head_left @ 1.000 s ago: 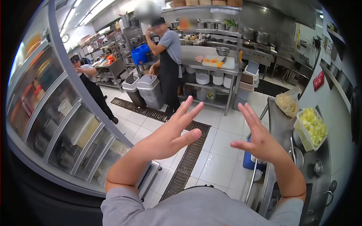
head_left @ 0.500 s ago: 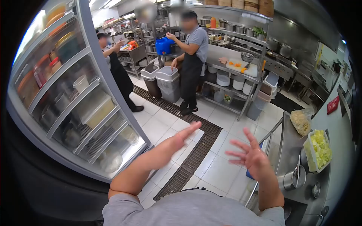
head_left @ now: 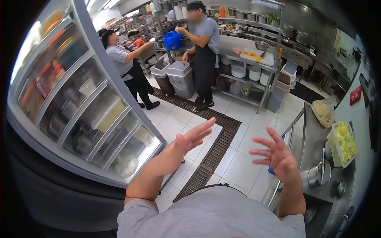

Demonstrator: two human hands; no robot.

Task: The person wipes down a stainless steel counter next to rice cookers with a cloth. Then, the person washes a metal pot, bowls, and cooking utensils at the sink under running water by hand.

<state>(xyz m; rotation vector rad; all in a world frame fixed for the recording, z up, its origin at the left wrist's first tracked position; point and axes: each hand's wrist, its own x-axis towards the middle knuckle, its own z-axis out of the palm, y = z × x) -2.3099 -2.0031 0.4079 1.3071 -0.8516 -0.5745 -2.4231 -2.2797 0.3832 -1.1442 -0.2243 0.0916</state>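
My left hand (head_left: 194, 137) is raised over the floor with its fingers stretched out and nothing in it. Opposite it, my right hand (head_left: 276, 155) is held up too, fingers spread, palm turned inward and holding nothing. Both hands are apart from any object. Below and between them lies a dark floor drain grate (head_left: 216, 156) set in white tiles. Closest to my right hand is the steel counter (head_left: 303, 158), bearing a metal pot (head_left: 316, 175) with a utensil and a white tub (head_left: 340, 154) of chopped green vegetable.
A glass-door fridge (head_left: 115, 95) stands at left. Ahead, one co-worker (head_left: 204, 51) is beside grey bins (head_left: 180, 81) and a blue container (head_left: 173, 40); another person (head_left: 123, 59) reaches out an arm. A cutting board (head_left: 264, 58) with a knife lies on the back bench. A plastic bag (head_left: 323, 113) sits on the counter.
My view has shifted a little. Both hands stay raised and open, the left with its thumb more visible. The person behind the fridge has come further into view, arm extended.
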